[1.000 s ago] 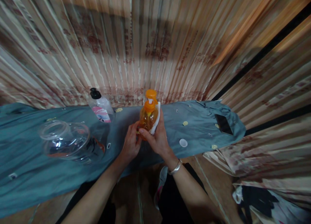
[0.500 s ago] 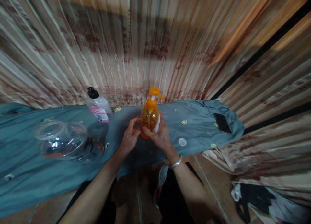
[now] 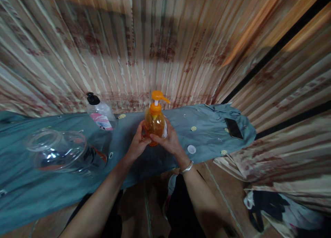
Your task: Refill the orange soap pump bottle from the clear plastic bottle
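Observation:
An orange see-through pump bottle [image 3: 154, 122] stands upright in front of me, its orange pump head on top with the spout pointing right. Wrapped round its lower left side is my left hand [image 3: 139, 140]. My right hand [image 3: 169, 137] grips the right side, partly covering a white label, and both thumbs meet near the front of the bottle. A clear bottle [image 3: 101, 115] with a black cap and pink label stands to the left. Nearer on that side is a large clear plastic jar [image 3: 60, 150].
A blue-green cloth [image 3: 207, 117] covers the long narrow surface. On its right part lie a small white round lid [image 3: 191, 149] and a black phone [image 3: 234, 128]. Pleated curtains [image 3: 165, 59] hang behind and to the right. A bag-like heap [image 3: 271, 207] sits at lower right.
My left hand has closed more fully round the bottle's left side; earlier its fingertips were only at the edge. The whole view has shifted slightly, moving things a little left.

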`<state>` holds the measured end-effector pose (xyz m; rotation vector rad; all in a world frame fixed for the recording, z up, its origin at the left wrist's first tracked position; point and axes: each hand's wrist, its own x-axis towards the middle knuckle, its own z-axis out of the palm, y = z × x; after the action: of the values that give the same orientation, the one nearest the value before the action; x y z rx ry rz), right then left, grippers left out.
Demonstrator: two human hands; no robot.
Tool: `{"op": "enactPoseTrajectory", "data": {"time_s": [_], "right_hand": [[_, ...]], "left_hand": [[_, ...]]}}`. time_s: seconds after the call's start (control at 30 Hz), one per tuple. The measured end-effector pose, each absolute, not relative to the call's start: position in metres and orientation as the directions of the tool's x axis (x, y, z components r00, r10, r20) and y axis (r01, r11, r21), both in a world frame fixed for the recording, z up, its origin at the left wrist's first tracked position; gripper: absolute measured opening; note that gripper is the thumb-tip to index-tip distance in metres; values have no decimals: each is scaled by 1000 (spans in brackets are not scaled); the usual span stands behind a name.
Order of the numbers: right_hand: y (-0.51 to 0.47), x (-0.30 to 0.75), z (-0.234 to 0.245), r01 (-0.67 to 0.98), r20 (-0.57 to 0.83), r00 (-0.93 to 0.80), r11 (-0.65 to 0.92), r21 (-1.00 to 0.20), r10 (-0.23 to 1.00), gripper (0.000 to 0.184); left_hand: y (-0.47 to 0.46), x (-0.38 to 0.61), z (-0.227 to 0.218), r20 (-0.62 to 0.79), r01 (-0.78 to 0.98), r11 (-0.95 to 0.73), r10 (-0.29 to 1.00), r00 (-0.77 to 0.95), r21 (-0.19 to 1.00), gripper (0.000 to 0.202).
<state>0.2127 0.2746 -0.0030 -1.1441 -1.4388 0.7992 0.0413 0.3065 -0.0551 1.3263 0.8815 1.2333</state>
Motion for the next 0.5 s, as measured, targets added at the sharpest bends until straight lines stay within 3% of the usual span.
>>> {"op": "enactPoseTrajectory", "data": {"time_s": [0.13,0.3,0.4,0.5], "right_hand": [[269,212,-3,347,377,26,345,-872,926,93],[262,207,-13,540,532,56,423,-728,845,101],[261,205,-21,550,588,37,475,-687,808,100],[263,207,-26,491,548,36,463,-738,836,92]], "left_hand": [[306,37,-57,195,-85,-183,965,177,979,94],[303,32,-63,213,33,-219,970,119,975,100],[303,29,-65,244,95,-254,964,109,962,104],[308,27,-67,272,144,-287,956,113,947,109]]}}
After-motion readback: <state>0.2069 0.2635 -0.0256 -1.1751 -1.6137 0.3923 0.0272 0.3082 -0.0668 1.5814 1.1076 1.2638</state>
